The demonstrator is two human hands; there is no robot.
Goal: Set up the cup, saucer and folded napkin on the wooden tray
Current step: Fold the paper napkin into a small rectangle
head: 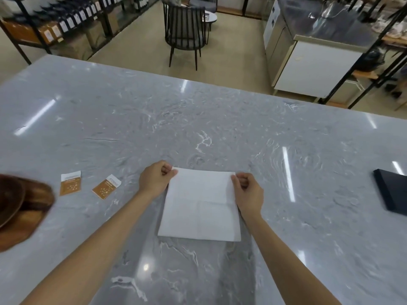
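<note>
Wooden tray [33, 208] cut off by the left frame edge; a round wooden piece on it, possibly the saucer, is blurred and not identifiable. No cup discernible. Dark flat object [392, 192] at the right edge, also cut off. White napkin [200, 205] lies flat on the grey marble table [198, 119], centre, well apart from the tray. Left hand [154, 178] pinches its far left corner, fingers curled; right hand [247, 190] pinches the far right corner likewise. Two orange sachets [70, 182] lie between tray and napkin.

The napkin [199, 204] lies on the counter [198, 128]; two packets [70, 182] at nine o'clock, the tray [33, 208] farther at nine, a folder [394, 190] at three.
</note>
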